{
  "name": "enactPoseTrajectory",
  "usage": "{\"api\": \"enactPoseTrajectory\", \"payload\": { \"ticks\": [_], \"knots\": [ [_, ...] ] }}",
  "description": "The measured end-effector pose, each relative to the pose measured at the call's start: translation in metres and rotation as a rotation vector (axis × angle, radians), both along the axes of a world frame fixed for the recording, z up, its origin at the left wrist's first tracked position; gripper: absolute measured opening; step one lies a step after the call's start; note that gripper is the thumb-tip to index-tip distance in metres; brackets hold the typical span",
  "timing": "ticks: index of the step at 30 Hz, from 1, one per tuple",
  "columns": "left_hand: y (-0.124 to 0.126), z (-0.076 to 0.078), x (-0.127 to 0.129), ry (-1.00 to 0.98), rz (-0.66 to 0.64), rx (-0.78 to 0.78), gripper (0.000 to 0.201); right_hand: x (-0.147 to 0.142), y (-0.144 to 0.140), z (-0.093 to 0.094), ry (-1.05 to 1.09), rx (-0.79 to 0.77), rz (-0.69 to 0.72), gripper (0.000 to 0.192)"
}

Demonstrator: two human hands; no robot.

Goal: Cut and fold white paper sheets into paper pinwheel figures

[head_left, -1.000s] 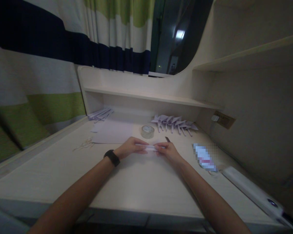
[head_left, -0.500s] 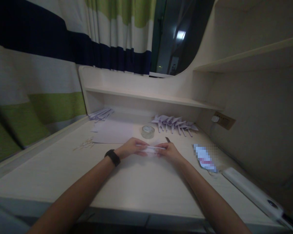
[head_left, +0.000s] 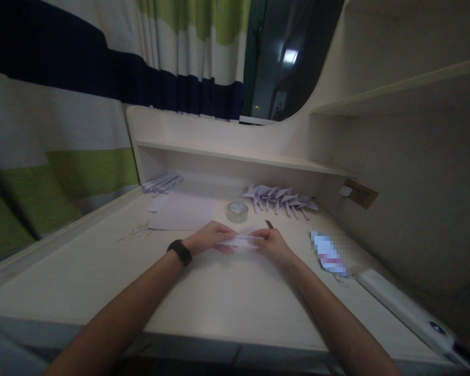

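A small piece of white paper [head_left: 241, 241] is held between my two hands, just above the desk; it looks folded or curled along its length. My left hand [head_left: 215, 236], with a black band on the wrist, pinches its left end. At the right end, my right hand [head_left: 272, 242] grips it between thumb and fingers. Straight beyond the paper stands a roll of clear tape [head_left: 237, 212]. A small dark blade-like tool [head_left: 269, 224] lies just past my right hand, partly hidden by it.
White paper sheets [head_left: 184, 209] lie back left, with thin paper sticks [head_left: 162, 183] behind and loose string-like pieces [head_left: 137, 230] nearer. Several paper pinwheels [head_left: 280, 198] rest at the back right. A phone [head_left: 329, 254] and a long white device [head_left: 405, 308] are on the right.
The fingers under the paper have shifted slightly, and more of the paper's lower face shows between my hands. Everything else stays in place.
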State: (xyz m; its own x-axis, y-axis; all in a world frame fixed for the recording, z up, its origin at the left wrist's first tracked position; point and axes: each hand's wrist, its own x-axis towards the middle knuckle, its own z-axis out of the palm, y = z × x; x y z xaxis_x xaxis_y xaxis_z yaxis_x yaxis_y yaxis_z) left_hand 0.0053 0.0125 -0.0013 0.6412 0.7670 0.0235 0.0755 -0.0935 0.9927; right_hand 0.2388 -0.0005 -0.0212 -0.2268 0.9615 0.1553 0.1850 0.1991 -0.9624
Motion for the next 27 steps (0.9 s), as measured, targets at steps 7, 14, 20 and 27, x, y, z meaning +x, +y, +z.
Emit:
{"api": "enactPoseTrajectory", "payload": {
  "ticks": [7, 14, 20, 27],
  "knots": [
    [0.002, -0.003, 0.001, 0.048, 0.030, 0.050, 0.046, -0.002, -0.003, 0.006, -0.036, -0.018, -0.005, 0.043],
    [0.002, 0.001, 0.003, 0.076, 0.072, 0.159, 0.043, -0.002, -0.009, 0.011, -0.041, -0.051, 0.060, 0.044],
    [0.002, 0.001, 0.003, 0.135, 0.101, 0.219, 0.040, -0.001, -0.008, 0.009, -0.004, -0.052, 0.116, 0.047],
    [0.001, 0.002, 0.005, 0.198, 0.064, 0.257, 0.045, -0.001, -0.006, 0.007, -0.071, -0.037, 0.050, 0.042]
  ]
}}
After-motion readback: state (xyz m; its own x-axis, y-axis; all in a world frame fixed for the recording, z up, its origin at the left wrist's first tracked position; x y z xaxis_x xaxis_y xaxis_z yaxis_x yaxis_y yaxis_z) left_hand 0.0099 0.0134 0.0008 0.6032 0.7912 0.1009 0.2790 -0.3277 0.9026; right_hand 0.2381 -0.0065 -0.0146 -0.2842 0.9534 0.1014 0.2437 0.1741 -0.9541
